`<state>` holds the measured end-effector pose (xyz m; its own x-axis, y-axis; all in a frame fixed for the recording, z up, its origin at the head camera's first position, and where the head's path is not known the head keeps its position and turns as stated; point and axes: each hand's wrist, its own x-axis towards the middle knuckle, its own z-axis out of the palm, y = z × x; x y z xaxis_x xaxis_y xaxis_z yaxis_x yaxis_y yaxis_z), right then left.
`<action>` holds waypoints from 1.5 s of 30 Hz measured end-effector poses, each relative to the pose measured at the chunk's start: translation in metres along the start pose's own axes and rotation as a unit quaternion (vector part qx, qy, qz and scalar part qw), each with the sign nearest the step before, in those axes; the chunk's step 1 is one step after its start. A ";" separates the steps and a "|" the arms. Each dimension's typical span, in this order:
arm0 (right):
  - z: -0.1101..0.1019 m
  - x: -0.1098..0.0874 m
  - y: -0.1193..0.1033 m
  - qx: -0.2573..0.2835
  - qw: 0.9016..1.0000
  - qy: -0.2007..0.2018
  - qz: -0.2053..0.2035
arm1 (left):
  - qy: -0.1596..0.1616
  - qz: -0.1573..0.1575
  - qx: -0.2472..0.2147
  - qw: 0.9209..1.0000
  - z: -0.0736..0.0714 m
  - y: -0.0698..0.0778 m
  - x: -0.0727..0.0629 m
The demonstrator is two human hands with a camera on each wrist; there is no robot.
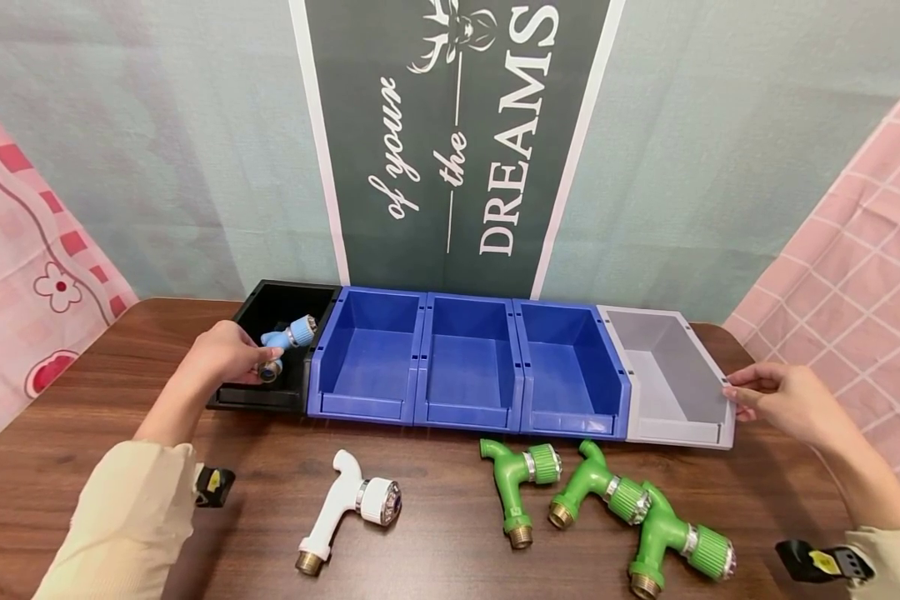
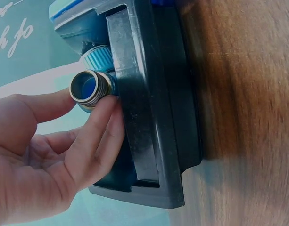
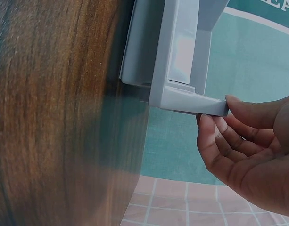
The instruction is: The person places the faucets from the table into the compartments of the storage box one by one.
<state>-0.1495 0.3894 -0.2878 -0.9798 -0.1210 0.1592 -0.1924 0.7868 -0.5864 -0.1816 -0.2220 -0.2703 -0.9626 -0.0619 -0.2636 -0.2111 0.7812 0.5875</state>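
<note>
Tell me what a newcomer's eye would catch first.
Probably the bin row: black bin at the left end, three blue bins, gray bin at the right. Next, the left hand holding a light-blue faucet at the black bin's opening, and the right hand gripping the gray bin's outer edge. Three green faucets and a white faucet lie in front.

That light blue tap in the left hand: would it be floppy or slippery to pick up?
The light blue tap is probably stiff: its branching body shows no sag in the left hand's pinch. The ribbed knob should help fingers resist slipping. The threaded, metallic-looking end may make that end heavier.
</note>
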 end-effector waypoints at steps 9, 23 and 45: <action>0.000 0.000 -0.001 -0.001 1.000 0.000 0.004 | 0.009 -0.006 -0.004 1.000 0.001 -0.001 0.002; 0.001 -0.001 -0.003 -0.014 1.000 0.002 0.002 | 0.022 -0.025 -0.017 0.999 0.002 -0.004 0.004; 0.000 0.000 0.003 -0.002 1.000 0.000 0.006 | 0.014 -0.027 -0.035 0.999 -0.002 0.000 -0.001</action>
<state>-0.1497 0.3921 -0.2896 -0.9818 -0.1121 0.1530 -0.1815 0.7901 -0.5854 -0.1807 -0.2235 -0.2682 -0.9534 -0.1212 -0.2763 -0.2741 0.7306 0.6254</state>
